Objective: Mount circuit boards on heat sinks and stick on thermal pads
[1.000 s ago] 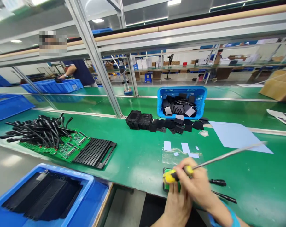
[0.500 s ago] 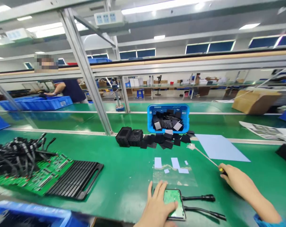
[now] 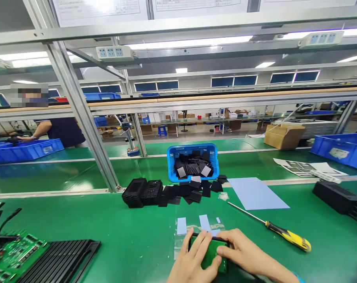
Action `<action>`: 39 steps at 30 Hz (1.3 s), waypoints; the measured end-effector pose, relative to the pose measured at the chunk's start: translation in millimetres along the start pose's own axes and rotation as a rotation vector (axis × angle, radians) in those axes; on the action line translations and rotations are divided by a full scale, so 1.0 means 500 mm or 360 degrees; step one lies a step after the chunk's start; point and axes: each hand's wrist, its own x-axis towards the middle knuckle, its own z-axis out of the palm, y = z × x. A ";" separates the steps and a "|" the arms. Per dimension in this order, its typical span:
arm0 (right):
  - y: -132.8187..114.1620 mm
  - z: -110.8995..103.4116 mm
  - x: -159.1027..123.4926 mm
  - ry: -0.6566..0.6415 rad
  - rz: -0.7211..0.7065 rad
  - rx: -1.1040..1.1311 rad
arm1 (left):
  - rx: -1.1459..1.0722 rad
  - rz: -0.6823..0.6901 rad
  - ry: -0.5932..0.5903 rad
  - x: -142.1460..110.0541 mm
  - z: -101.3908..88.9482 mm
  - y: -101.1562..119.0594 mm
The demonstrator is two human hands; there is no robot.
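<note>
Both hands on a cased circuit board at the near edge of the bench

The green circuit board (image 3: 211, 250) sits in a shallow black case (image 3: 215, 238) at the near side of the green bench (image 3: 131, 239), a little right of centre. The left hand (image 3: 194, 257) lies over its left part, fingers and thumb apart, fingertips reaching toward the far edge. The right hand (image 3: 243, 249) is clamped on the right side of the case, its thumb on the board and its fingers along the far right edge.

Just beyond the hands lies a clear plastic bag (image 3: 177, 245) with pale pieces (image 3: 181, 226) on it. To the right, well clear of both hands, a yellow-and-black screwdriver (image 3: 288, 235) rests with its tip pointing far left, near a pale blue sheet (image 3: 258, 194).

Farther off, loose black squares (image 3: 193, 196) spread in front of a blue basket (image 3: 170, 163) filled with more of them. Left of these squares stand stacked black housings (image 3: 134, 193). At the near left are green boards (image 3: 24, 251) and a black finned plate (image 3: 58, 261); at the right, a black box (image 3: 334, 195) with cables. At the far left, a person in a dark top (image 3: 64, 131) reaches toward a blue bin (image 3: 51, 148)
</note>
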 end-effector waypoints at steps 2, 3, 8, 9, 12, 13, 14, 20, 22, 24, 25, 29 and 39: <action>0.032 -0.018 0.025 0.0222 -0.0033 -0.0348 | 0.0035 0.0105 -0.0119 0.019 -0.007 -0.019; 0.053 -0.027 0.038 0.0318 -0.0040 -0.0491 | 0.0030 0.0036 -0.0165 0.021 -0.010 -0.025; 0.152 -0.054 0.084 0.0455 0.0011 -0.0717 | -0.0230 -0.0557 -0.0188 -0.011 -0.017 -0.015; 0.161 -0.056 0.086 0.0457 0.0013 -0.0718 | -0.0339 -0.0682 -0.0200 -0.020 -0.017 -0.010; 0.151 -0.061 0.079 0.0533 0.0010 -0.0683 | -0.0878 -0.1236 -0.0217 -0.038 -0.011 0.009; 0.136 -0.061 0.074 0.0576 0.0014 -0.0645 | -0.1125 -0.1476 -0.0191 -0.039 -0.007 0.015; 0.116 -0.060 0.067 0.0622 0.0027 -0.0550 | -0.1383 -0.1715 -0.0147 -0.037 -0.003 0.023; -0.016 -0.004 0.022 0.0440 0.0216 0.1081 | -0.2355 -0.2308 0.0350 0.015 0.014 0.061; -0.037 0.030 0.007 0.0337 0.0359 0.1449 | -0.2345 -0.2317 0.0451 0.020 0.010 0.065; -0.044 0.066 -0.007 0.0341 0.0473 0.1698 | -0.2255 -0.2315 0.0433 0.008 0.005 0.066; -0.046 0.083 -0.012 0.0378 0.0510 0.1790 | -0.2190 -0.2303 0.0390 -0.002 0.003 0.065; -0.047 0.139 -0.026 0.0579 0.0615 0.1940 | -0.1958 -0.2236 0.0229 -0.042 -0.003 0.062; -0.065 0.164 -0.057 0.0559 0.0681 0.1894 | -0.2020 -0.2224 0.0166 0.004 -0.090 0.026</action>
